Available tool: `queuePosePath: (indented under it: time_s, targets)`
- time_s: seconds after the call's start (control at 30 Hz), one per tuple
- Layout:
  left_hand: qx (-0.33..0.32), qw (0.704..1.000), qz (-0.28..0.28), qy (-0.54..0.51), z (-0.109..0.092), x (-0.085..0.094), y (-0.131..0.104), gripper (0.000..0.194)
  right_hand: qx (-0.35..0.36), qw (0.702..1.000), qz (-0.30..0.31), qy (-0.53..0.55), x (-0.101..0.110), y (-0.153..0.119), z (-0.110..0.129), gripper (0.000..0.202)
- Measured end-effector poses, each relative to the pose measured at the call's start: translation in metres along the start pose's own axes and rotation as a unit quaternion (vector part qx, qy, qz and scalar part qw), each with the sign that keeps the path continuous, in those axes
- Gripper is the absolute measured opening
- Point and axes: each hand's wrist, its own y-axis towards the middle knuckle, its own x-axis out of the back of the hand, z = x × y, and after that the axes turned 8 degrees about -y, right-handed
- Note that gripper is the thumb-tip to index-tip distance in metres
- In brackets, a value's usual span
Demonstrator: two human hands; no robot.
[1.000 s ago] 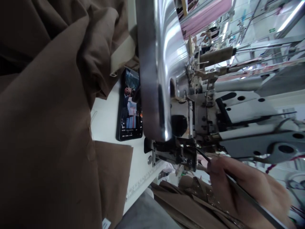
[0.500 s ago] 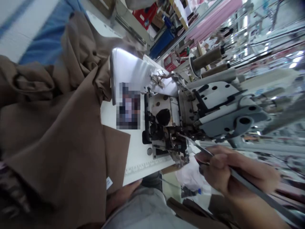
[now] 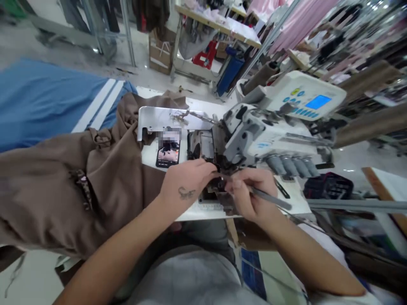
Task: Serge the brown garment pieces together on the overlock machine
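Observation:
A white and grey sewing machine [image 3: 254, 140] stands on the white table, its front mechanism exposed. My right hand [image 3: 252, 190] is closed around a long, thin metal tool [image 3: 270, 198] at the right of the mechanism, the tool's tip pointing left into it. My left hand [image 3: 187, 184], a tattoo on its back, reaches over the mechanism from the left. Its fingers are pressed together near the tool's tip; what they hold, if anything, is hidden. A phone [image 3: 168, 154] with its screen lit lies left of the mechanism, beside an opened metal cover plate [image 3: 159, 116].
Brown fabric [image 3: 111, 182] is heaped over the table's left side, with blue fabric [image 3: 47, 97] behind it. A control panel [image 3: 307, 97] with a blue display tops the machine. A cardboard box [image 3: 161, 51] stands on the floor beyond.
The view has swung back and levelled. My left hand has come in from out of sight to the mechanism. My right hand still holds the tool, now closer to the machine.

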Motion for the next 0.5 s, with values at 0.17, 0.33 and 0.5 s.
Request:
queuePosePath:
  time_s: [0.17, 0.33, 0.5]
  targets:
    - [0.069, 0.991, -0.077, -0.083, 0.002, -0.009, -0.012, 0.019, -0.007, 0.973, -0.150, 0.178, 0.010, -0.014, 0.002, 0.014]
    - [0.263, 0.926, -0.149, -0.224, -0.019, 0.006, -0.061, 0.017, -0.110, 0.937, -0.142, 0.299, 0.033, -0.062, 0.006, 0.012]
    - [0.457, 0.844, -0.034, -0.279, -0.028, 0.030, -0.199, 0.035, -0.130, 0.897, 0.035, 0.421, 0.027, -0.122, 0.005, 0.022]
